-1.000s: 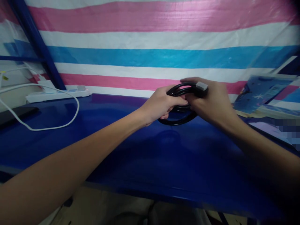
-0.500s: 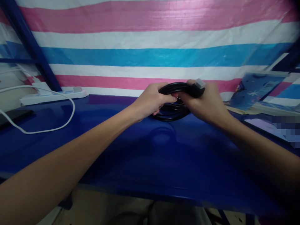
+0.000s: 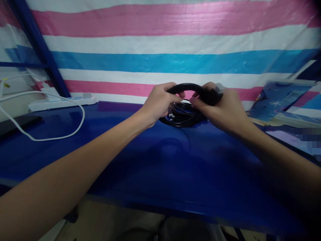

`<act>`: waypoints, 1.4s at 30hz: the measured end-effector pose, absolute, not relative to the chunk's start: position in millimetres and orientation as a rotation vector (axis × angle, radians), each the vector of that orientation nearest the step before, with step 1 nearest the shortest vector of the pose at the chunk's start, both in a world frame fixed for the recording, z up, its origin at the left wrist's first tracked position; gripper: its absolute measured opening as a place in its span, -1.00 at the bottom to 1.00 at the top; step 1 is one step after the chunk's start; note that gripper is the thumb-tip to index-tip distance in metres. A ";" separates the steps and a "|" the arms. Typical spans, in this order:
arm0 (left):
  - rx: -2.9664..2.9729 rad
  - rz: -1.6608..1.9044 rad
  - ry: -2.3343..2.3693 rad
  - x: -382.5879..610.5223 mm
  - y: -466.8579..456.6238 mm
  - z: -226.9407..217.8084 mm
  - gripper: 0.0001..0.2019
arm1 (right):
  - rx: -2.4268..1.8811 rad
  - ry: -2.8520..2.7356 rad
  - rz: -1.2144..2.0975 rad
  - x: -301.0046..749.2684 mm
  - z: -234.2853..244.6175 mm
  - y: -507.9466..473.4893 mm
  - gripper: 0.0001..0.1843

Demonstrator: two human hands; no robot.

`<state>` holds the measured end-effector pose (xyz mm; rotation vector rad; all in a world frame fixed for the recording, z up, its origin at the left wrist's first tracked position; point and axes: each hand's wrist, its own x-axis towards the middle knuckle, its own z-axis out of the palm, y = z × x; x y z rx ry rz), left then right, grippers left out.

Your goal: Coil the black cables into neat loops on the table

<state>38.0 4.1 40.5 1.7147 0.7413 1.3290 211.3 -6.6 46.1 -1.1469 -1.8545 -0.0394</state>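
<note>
One black cable is held in loops above the desk's rear half, its left gripped by the left hand, its right by the right hand; a wide span is left before the desk's front edge; one power strip is set at the desk's back left, one striped sheet hung behind.

Bare room lies across the front of the glossy dark-blue counter, between the two forearms. A narrow gap opens between the left grip and right grip, under the arched top of the coiled black cable. Leftward, a thin white looped cord obstructs; rightward, a blue patterned flat packet. Behind, a pink-white-blue striped plastic sheet blocks reach.
</note>
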 end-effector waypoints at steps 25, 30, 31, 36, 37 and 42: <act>1.776 0.935 0.716 42.8 -1.9 35.8 -0.49 | -1.160 -2.132 0.417 213.4 52.4 -13.8 -0.62; 1.805 1.156 0.782 44.0 1.4 37.9 -0.45 | -1.160 -1.768 0.647 203.8 52.2 -17.6 -0.59; 1.782 1.223 0.764 42.1 5.4 38.0 -0.46 | -1.107 -1.655 0.712 202.5 53.8 -18.8 -0.60; 1.703 1.359 0.880 12.5 43.2 27.2 -0.77 | -0.853 -1.387 0.917 210.0 71.9 -27.3 -0.52; 1.736 1.276 0.929 5.6 49.6 23.1 -0.82 | -0.833 -1.381 0.918 213.2 75.4 -28.5 -0.49; 2.349 0.841 0.800 6.6 42.2 6.6 -0.52 | -0.794 -1.307 0.975 217.7 77.1 -27.5 -0.40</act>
